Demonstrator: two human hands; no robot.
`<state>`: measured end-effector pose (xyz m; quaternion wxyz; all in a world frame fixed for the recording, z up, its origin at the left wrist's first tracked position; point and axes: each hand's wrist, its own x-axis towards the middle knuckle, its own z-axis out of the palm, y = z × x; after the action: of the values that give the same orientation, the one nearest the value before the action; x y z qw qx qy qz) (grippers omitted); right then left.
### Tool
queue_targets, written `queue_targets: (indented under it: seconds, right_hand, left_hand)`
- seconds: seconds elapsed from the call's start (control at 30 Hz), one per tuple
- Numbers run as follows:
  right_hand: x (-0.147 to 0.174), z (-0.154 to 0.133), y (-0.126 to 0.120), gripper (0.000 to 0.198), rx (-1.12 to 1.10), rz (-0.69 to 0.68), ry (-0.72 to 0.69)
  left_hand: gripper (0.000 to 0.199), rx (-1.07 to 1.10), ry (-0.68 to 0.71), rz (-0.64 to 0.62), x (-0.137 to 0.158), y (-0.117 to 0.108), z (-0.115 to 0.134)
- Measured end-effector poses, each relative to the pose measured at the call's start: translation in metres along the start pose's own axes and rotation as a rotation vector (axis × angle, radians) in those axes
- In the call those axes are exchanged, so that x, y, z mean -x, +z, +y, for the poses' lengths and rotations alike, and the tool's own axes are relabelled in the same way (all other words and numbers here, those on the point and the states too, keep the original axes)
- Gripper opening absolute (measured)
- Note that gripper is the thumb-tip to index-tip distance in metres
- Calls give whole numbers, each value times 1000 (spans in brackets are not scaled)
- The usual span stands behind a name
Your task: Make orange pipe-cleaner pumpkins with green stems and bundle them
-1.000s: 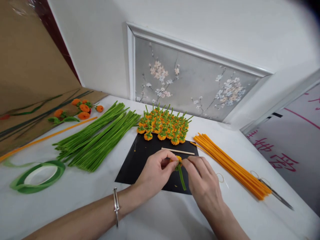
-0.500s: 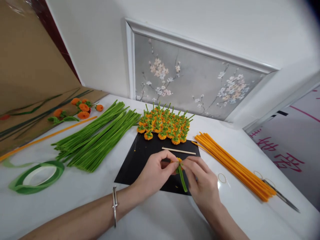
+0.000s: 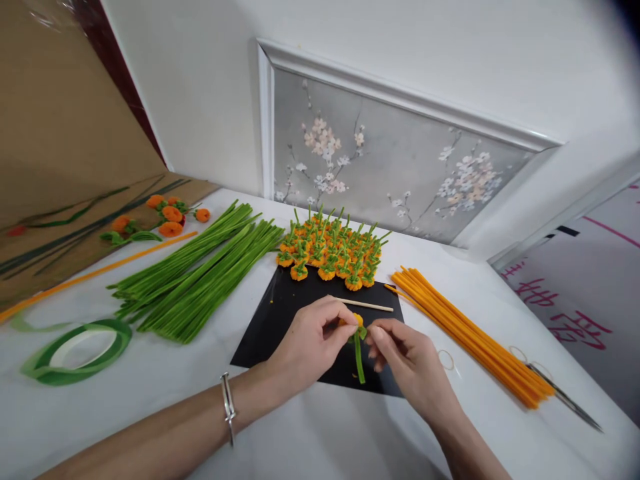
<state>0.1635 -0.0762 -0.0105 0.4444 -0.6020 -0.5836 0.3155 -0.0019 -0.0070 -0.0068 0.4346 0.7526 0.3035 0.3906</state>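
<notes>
Orange flower (image 3: 359, 320) with a green strip (image 3: 359, 363) hanging from it is above the near part of the black sheet (image 3: 273, 327). Over that sheet, the left hand (image 3: 307, 343) grasps the flower between thumb and forefinger. Above the sheet's near right part, the right hand (image 3: 407, 353) has thumb and forefinger drawn together just beside the flower's green part; whether they pinch it, I cannot tell. A pale stick (image 3: 367, 305) lies on the sheet, beyond the hands. At the sheet's far edge stands a cluster of orange-and-green flowers (image 3: 330, 250). Left of the sheet, green stems (image 3: 200, 283) lie on the tabletop (image 3: 165, 407), with a green tape roll (image 3: 121, 340) farther left. Right of the sheet lies a bundle of orange stems (image 3: 470, 337), a pointed metal tool (image 3: 575, 403) by its near end.
</notes>
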Motion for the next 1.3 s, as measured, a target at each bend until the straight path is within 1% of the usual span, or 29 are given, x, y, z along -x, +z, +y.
queue_targets:
  seconds: [0.03,0.1,0.17,0.2,0.23,0.3,0.4,0.47,0.57,0.63,0.67,0.77,0.83,0.87,0.9,0.93,0.97,1.0,1.07,1.1,1.13,1.2,1.3]
  right_hand:
    - [0,-1,2,29,-68,-46,69]
    - [-1,-4,4,32,-135,-106,127]
    - [-1,-5,3,32,-113,-114,132]
    - [-1,-6,3,31,-78,-106,116]
    - [0,-7,1,29,-31,-97,88]
    - [1,-8,-1,26,75,-87,3]
    - [1,-10,-2,23,189,-73,-131]
    - [2,-11,0,23,219,-40,-186]
    - [3,-12,6,23,240,45,-246]
    - [3,-11,9,22,249,95,-316]
    - [3,-10,9,21,257,106,-372]
    - [2,-6,3,24,347,100,-601]
    - [0,-3,-4,27,447,88,-706]
    - [0,-2,-8,26,472,85,-711]
    - [-1,-1,-10,24,465,89,-677]
    - [-1,-2,-11,20,423,93,-597]
    - [-1,-3,-11,17,343,86,-474]
    - [0,-4,-9,19,232,67,-325]
    - [2,-9,-2,32,-34,-25,-15]
    - [2,-11,2,37,-159,-90,99]
    - [3,-12,6,40,-265,-148,176]
    - [3,-13,13,42,-415,-206,245]
    - [3,-12,16,38,-547,-204,270]
  left_hand:
    - [13,-45,49,-2,1,0,0]
    - [14,-87,109,-13,1,0,0]
    - [16,-109,129,-34,1,0,2]
    - [16,-114,111,-54,1,-1,3]
    - [15,-112,66,-83,0,-1,4]
    - [12,-47,-71,-158,-3,-3,6]
    - [8,174,-272,-247,-6,-4,9]
    - [9,312,-371,-265,-7,-3,11]
    - [15,442,-493,-253,-7,-3,12]
    - [17,518,-545,-257,-6,-5,12]
    - [18,562,-566,-271,-6,-7,12]
    - [20,671,-620,-346,-7,-13,10]
    - [20,654,-599,-360,-8,-14,9]
    - [19,609,-557,-341,-8,-14,9]
    - [17,544,-495,-303,-8,-13,9]
    - [14,458,-414,-252,-8,-12,10]
    - [12,352,-317,-196,-8,-11,11]
    - [11,237,-209,-143,-7,-11,11]
    - [14,29,8,-78,-4,-10,12]
    - [16,-48,102,-65,-3,-10,12]
    - [18,-107,179,-61,-2,-10,12]
    - [22,-186,290,-67,0,-11,10]
    - [25,-262,360,-129,2,-12,7]
